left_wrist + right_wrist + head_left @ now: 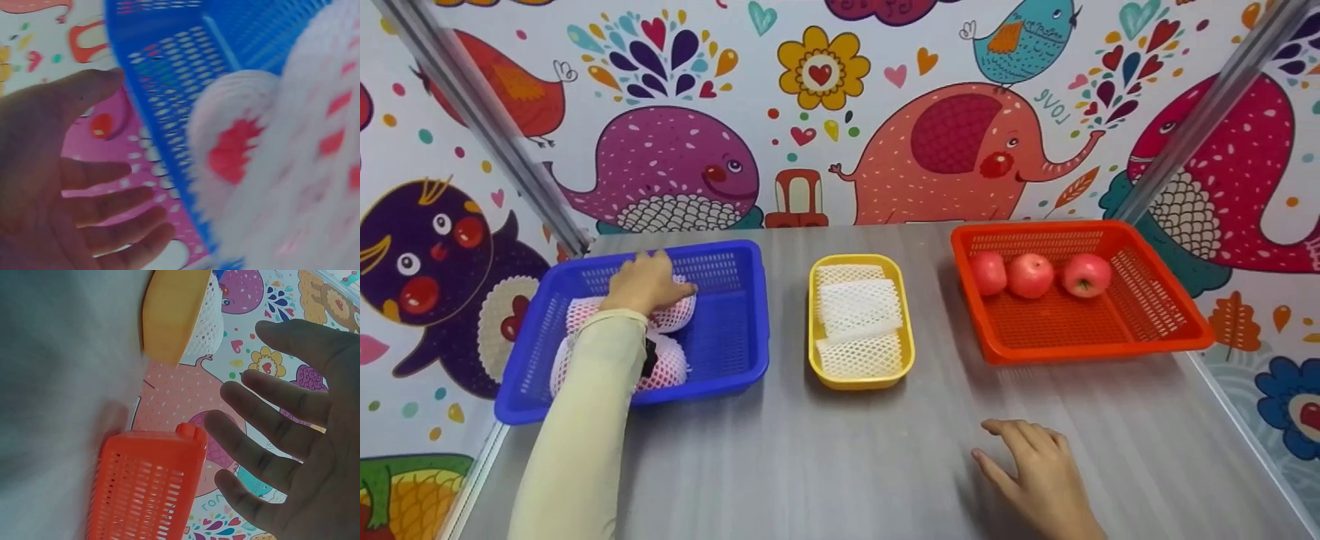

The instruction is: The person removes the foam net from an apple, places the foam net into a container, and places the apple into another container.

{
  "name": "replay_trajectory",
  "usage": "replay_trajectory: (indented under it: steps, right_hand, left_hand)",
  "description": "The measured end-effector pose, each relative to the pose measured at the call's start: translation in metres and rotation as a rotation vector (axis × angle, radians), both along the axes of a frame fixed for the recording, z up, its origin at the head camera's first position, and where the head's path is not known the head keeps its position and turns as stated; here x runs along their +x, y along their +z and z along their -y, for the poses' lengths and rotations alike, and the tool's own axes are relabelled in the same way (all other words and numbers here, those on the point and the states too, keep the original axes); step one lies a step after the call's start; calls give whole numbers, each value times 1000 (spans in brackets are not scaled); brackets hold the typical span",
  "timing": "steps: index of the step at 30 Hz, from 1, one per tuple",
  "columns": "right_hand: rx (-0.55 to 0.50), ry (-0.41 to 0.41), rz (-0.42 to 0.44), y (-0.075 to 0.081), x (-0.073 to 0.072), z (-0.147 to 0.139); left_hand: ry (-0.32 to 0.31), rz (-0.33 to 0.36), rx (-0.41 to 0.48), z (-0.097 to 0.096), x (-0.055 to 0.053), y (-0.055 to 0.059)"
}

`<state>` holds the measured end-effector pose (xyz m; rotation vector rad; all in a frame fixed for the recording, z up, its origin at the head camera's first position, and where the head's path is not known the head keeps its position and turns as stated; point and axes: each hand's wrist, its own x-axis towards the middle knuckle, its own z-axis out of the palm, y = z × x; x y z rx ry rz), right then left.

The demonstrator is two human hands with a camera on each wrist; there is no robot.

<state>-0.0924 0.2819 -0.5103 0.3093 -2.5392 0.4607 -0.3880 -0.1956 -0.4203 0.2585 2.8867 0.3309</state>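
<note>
My left hand is over the blue basket, above apples in white foam nets. In the left wrist view the fingers of that hand are spread and hold nothing, and a netted apple shows red through its mesh. Low over the table, in front of the red basket, hovers my right hand, its fingers loosely extended and nothing in them. Several netted apples lie in the blue basket, partly hidden by my left arm. Three bare apples sit along the back of the red basket.
Between the two baskets stands a small yellow basket of folded white foam nets. Printed panels enclose the grey table at the back and sides, with metal posts at the corners.
</note>
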Motion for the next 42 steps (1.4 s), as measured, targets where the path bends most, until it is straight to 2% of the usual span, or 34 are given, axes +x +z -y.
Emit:
replay_trajectory:
  steps: [4,6,8,11,17,23,28,34,38,42]
  right_hand:
    - [7,5,16,-5,3,3]
    - [4,1,29,-6,4,4]
    - [1,-2,35,-8,4,4]
    - [-7,9,27,-9,4,4]
    - [-26,30,15,-8,3,5]
    - [-48,35,13,-4,2,3]
    - [-54,33,26,-4,3,1]
    - [-75,24,46,-1,2,-1]
    - [-78,19,62,-1,3,-1]
    - [-80,14,74,-2,6,0]
  left_hand:
    - [57,113,-20,14,5,-24]
    - [94,138,-34,20,8,-33]
    - [127,134,-47,24,9,-39]
    - [167,122,-58,26,8,-41]
    - [229,131,-99,21,9,-38]
    - [255,64,-95,14,9,-37]
    - [204,-14,-38,5,15,-29]
    - [80,-136,34,-18,32,-2]
    - [-6,-201,71,-32,56,13]
    - [-102,-264,148,-47,89,14]
